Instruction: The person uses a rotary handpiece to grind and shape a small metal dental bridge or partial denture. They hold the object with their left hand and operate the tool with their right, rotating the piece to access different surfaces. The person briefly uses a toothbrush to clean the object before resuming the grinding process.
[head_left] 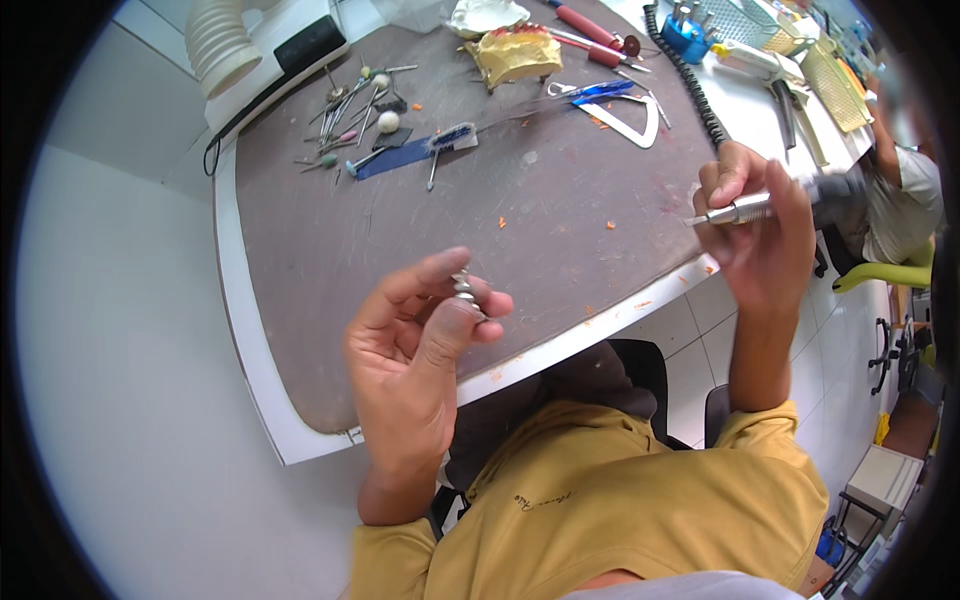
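Above the near edge of the bench, my left hand (pixel 408 355) pinches a small shiny metal dental piece (pixel 464 289) between thumb and fingers. It has several rounded, tooth-like lumps in a row. To the right, my right hand (pixel 768 250) is wrapped round a silver rotary handpiece (pixel 748 208). The handpiece's thin tip points left toward the metal piece, well apart from it. Its dark rear end is blurred.
Loose burs and polishing points (pixel 345 110) lie at the back left beside a blue strip (pixel 395 160). A yellow dental cast (pixel 515 57), a white caliper (pixel 630 122) and red-handled tools (pixel 588 25) lie farther back. A coiled black cord (pixel 690 75) crosses the right side; another person (pixel 905 190) sits beyond.
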